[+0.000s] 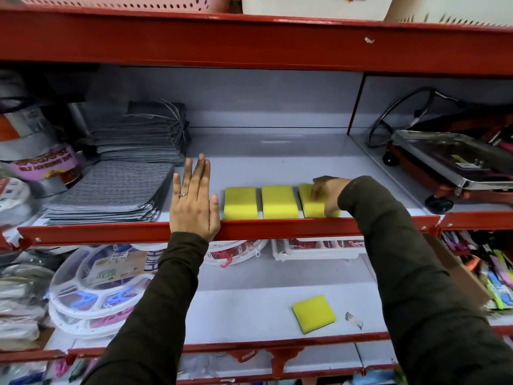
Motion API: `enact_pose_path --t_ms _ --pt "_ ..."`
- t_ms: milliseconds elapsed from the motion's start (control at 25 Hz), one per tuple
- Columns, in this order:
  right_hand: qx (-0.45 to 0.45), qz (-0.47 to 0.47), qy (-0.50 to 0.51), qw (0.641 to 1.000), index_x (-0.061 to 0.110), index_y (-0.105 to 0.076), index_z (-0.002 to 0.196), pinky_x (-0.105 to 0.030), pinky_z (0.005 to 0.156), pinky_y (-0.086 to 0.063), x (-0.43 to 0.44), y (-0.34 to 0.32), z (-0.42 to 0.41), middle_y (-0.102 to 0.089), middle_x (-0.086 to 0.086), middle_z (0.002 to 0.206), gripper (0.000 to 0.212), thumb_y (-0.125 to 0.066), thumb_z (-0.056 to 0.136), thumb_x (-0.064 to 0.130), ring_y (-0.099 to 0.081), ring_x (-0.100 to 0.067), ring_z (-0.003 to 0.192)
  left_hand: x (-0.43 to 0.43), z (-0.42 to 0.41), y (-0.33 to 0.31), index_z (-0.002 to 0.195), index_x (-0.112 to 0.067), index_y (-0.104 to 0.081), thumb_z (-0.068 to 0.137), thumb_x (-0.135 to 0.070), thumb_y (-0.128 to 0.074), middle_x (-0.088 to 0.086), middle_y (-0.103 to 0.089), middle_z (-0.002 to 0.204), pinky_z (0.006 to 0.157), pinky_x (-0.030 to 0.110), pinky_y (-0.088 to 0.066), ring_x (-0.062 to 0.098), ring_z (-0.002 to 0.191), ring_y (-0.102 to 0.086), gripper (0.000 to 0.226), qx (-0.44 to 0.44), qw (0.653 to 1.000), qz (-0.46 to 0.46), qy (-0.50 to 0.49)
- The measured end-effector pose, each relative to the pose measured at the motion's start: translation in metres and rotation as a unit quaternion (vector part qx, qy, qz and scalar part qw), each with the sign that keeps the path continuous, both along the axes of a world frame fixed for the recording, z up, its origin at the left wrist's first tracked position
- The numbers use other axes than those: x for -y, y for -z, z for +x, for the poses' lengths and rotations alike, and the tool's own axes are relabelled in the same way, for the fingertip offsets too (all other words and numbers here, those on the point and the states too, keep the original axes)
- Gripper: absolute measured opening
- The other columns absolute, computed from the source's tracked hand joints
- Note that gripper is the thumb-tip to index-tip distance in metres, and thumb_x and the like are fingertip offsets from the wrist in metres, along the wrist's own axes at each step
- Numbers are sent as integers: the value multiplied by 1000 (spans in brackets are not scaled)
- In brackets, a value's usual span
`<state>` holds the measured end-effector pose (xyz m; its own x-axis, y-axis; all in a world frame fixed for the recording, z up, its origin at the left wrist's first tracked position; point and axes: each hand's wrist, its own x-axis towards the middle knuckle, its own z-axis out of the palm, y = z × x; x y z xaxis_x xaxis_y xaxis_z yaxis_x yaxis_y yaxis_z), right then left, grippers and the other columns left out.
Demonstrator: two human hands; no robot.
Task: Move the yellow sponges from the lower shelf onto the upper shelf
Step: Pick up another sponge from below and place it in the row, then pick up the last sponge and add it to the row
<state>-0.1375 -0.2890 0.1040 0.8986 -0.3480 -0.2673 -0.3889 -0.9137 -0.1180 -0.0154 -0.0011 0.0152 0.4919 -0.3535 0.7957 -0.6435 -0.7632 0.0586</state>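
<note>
Three yellow sponges lie in a row at the front of the upper shelf: a left sponge, a middle sponge and a right sponge. My right hand rests on the right sponge, fingers curled over its top and side. My left hand lies flat and open on the shelf's red front lip, just left of the row, holding nothing. One more yellow sponge with a dark underside lies alone on the lower shelf.
Stacks of grey striped cloths fill the upper shelf's left side. A metal scale on wheels sits beyond a divider on the right. Round plastic trays occupy the lower shelf's left; white trays sit at its back.
</note>
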Motion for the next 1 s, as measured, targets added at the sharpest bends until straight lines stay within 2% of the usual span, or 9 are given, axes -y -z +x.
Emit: enact_pose_path --t_ms 80,200,240,320,440,600,720,840,1000 --pt "94 34 16 995 20 -60 113 -34 99 -46 -1 -10 -20 -44 -6 145 52 -78 67 5 -49 -28 128 1 0 0 160 -3 -22 99 -31 -22 12 -21 169 130 39 5 28 158 -12 67 1 1000 1 -3" --pt "238 120 34 963 25 -59 89 -22 64 -46 -15 -13 -69 -64 1 111 40 -86 61 15 -64 -10 82 1 0 1 160 -2 -21 99 -33 -19 13 -21 169 130 38 7 30 157 -14 67 1 1000 5 -13" --pt "216 152 38 964 26 -60 83 -16 55 -43 -22 -6 -84 -68 3 99 38 -88 60 19 -62 -3 67 1 0 1 160 -2 -21 99 -33 -18 13 -21 169 130 37 7 31 157 -15 68 3 1000 7 -16" --pt "60 203 67 975 25 -65 83 -14 49 -44 -34 25 -99 -72 5 85 36 -90 58 28 -63 0 61 2 -1 1 160 -3 -19 99 -33 -19 13 -20 169 130 36 8 31 157 -15 68 3 1000 8 -17" --pt "-138 201 129 961 17 -68 108 -23 66 -52 -45 99 -92 -72 3 94 51 -86 65 38 -67 -15 85 2 0 2 161 -4 -18 98 -32 -21 13 -19 169 130 36 10 30 157 -13 68 4 1000 7 -17" --pt "-130 141 255 948 9 -36 143 -41 112 -39 -56 214 -85 -42 -14 147 99 -76 67 59 -42 -32 135 2 2 3 161 -5 -18 99 -33 -21 13 -18 169 129 36 10 26 158 -8 68 5 1000 8 -13" --pt "-124 126 298 938 11 -13 151 -46 116 -32 -69 265 -97 -27 -14 155 127 -76 57 68 -29 -34 143 1 3 4 160 -5 -19 99 -33 -20 13 -19 169 130 37 9 25 158 -7 68 4 1000 10 -12" --pt "-102 107 294 944 11 -15 150 -44 111 -37 -75 266 -96 -29 -12 153 124 -78 56 60 -34 -32 139 1 2 3 160 -4 -19 98 -32 -22 12 -18 169 130 38 8 29 158 -11 68 8 1000 9 -6" --pt "-187 136 220 948 11 -27 147 -41 110 -41 -73 201 -83 -41 -10 147 114 -84 56 51 -44 -29 134 2 0 2 161 -5 -18 98 -31 -24 12 -18 169 130 36 10 31 157 -13 68 10 1000 -3 -4"
